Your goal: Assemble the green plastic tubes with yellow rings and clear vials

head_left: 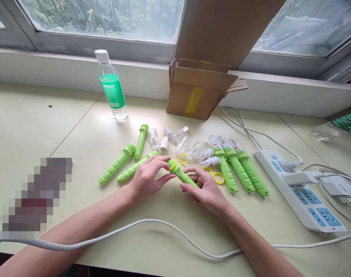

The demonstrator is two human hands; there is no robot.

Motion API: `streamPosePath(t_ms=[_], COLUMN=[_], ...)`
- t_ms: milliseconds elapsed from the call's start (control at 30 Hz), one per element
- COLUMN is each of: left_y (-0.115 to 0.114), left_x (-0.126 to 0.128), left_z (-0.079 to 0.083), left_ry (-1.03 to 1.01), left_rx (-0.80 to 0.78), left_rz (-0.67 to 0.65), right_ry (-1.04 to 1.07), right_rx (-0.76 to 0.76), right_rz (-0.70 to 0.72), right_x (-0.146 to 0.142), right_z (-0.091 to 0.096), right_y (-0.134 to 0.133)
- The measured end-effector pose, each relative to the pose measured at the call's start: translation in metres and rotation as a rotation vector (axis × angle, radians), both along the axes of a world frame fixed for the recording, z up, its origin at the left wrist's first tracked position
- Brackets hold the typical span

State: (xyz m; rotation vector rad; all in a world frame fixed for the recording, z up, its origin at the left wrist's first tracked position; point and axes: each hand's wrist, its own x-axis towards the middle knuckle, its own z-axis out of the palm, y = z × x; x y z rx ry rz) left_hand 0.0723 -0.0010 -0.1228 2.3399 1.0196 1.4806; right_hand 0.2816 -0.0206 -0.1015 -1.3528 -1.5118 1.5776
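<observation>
A green plastic handle (183, 176) with a threaded top lies tilted between my two hands. The fingertips of my left hand (149, 173) pinch its threaded end, where a yellow ring (173, 166) sits. My right hand (205, 188) is wrapped round its lower part. Left of the hands lie more green handles (117, 163) with bare threads. Clear ribbed caps (182, 145) and small white-based inserts (164, 143) are scattered just beyond my fingers. Loose yellow rings (218, 178) lie beside my right hand, near several green handles fitted with clear caps (230, 169).
A water bottle (113, 90) and an open cardboard box (197, 90) stand near the window wall. A power strip (302, 192) with plugs and cables is at the right. A white cable (152, 221) crosses near my forearms. A blurred-out item (39, 196) lies left.
</observation>
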Motion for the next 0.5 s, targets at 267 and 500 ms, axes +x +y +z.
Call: streamPosePath(t_ms=[267,500], left_y=[-0.0002,-0.0014], left_x=[0.0001,-0.0001], left_z=[0.0026,0.0022], left_ry=[0.021,0.027], left_rx=[-0.060,-0.080], left_rz=[-0.034,-0.019], right_ry=[0.064,0.065], right_rx=[0.025,0.100], right_rz=[-0.010,0.121], right_x=[0.0018,0.0009], right_z=[-0.0057,-0.0011], right_y=[0.0005,0.0001])
